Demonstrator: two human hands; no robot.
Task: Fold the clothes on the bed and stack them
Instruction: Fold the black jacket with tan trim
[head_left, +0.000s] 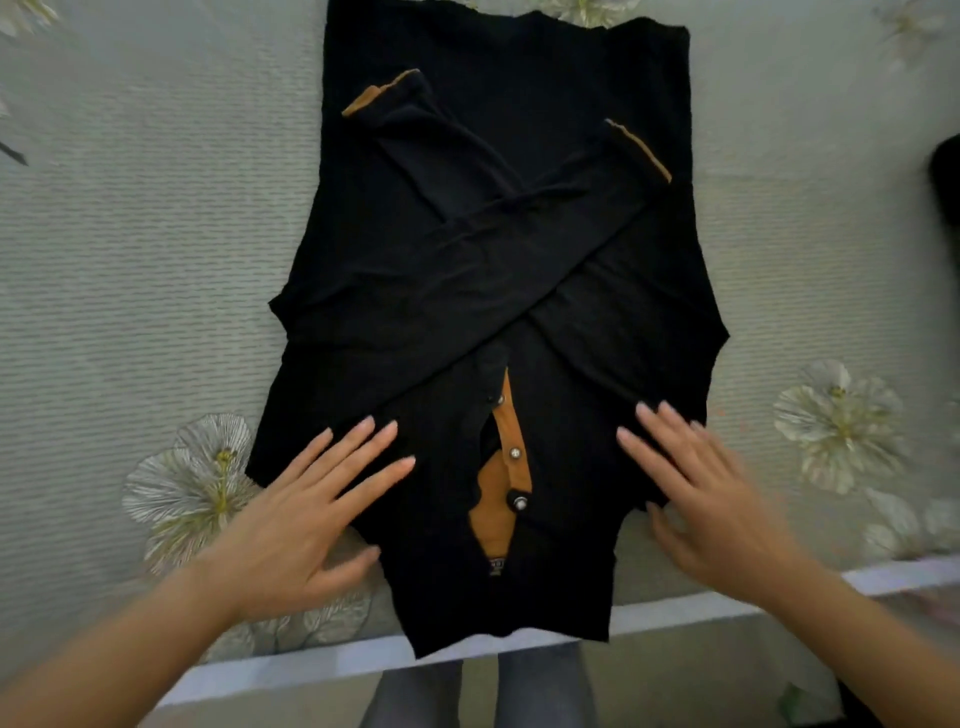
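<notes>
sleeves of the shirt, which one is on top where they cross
The sleeve whose tan cuff ends at picture right; it runs unbroken over the other sleeve, which vanishes beneath it.

Blurry right hand (719, 506); unidentifiable dark object (946, 179) at the right edge

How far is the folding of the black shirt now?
Done: the shirt lies flat on the bed, both sleeves crossed over its front. In hand: left hand and right hand lie open at its near end. Left: folding the body, then stacking; no stack shows.
</notes>
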